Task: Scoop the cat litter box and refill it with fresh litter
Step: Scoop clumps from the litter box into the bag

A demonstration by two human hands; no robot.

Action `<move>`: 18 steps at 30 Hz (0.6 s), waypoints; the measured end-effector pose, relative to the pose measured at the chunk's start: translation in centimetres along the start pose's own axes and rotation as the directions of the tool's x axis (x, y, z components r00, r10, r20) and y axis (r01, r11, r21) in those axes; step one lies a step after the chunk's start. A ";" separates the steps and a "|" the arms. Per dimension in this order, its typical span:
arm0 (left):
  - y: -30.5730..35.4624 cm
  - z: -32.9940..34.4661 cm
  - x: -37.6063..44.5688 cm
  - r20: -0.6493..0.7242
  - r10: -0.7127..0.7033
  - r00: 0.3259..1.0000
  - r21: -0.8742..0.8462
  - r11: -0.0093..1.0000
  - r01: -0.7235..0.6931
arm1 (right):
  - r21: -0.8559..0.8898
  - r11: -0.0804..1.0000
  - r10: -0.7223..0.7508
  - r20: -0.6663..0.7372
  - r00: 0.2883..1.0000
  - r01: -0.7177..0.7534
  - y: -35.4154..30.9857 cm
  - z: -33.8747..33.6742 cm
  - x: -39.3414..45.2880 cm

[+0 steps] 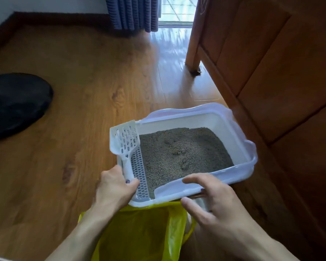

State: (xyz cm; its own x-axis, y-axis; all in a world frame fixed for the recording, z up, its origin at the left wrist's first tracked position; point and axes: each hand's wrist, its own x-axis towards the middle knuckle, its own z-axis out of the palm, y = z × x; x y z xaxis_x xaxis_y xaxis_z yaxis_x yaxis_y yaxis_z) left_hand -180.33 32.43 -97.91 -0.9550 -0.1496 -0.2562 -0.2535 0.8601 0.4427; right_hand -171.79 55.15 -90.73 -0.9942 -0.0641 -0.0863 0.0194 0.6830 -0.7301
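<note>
The white rectangular plastic litter box (239, 129), holding grey litter (184, 149) with a few clumps, sits on the wooden floor (73, 91) above an open yellow plastic bag (139, 232). The left hand (115, 185) grips the white slotted plastic scoop (125, 138) by its handle; the right hand (211, 200) hovers relaxed at the near rim. Scooping looks about to begin: next, dig under a clump

White litter box (239, 129) holding grey litter (184, 151), slotted white scoop (125, 137) at left rim

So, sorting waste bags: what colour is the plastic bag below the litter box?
Yellow plastic bag, seen in the head view.
</note>
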 end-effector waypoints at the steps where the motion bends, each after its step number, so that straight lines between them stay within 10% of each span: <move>1: 0.4 -0.4 -0.4 -0.001 -0.001 1.000 -0.069 0.998 0.001 | 0.029 0.999 0.015 -0.004 1.000 -0.014 -0.5 0.1 0.6; 9: 4.9 -2.0 -6.4 -0.083 0.158 0.984 -0.387 0.905 -0.178 | 0.499 0.839 0.203 0.085 0.975 -0.218 -3.4 1.3 5.0; 18: 6.3 -0.3 -7.9 -0.189 0.336 0.923 -0.375 0.844 -0.384 | 0.552 0.800 0.273 0.012 0.962 -0.234 -2.2 1.8 4.7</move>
State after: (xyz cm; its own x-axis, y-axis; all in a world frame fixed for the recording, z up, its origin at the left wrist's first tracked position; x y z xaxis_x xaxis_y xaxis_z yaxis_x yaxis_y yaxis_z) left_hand -174.42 38.90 -92.82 -0.9954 0.0587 0.0751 0.0953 0.6005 0.7939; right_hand -176.32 52.07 -90.71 -0.9497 0.1159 -0.2909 0.3069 0.1598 -0.9382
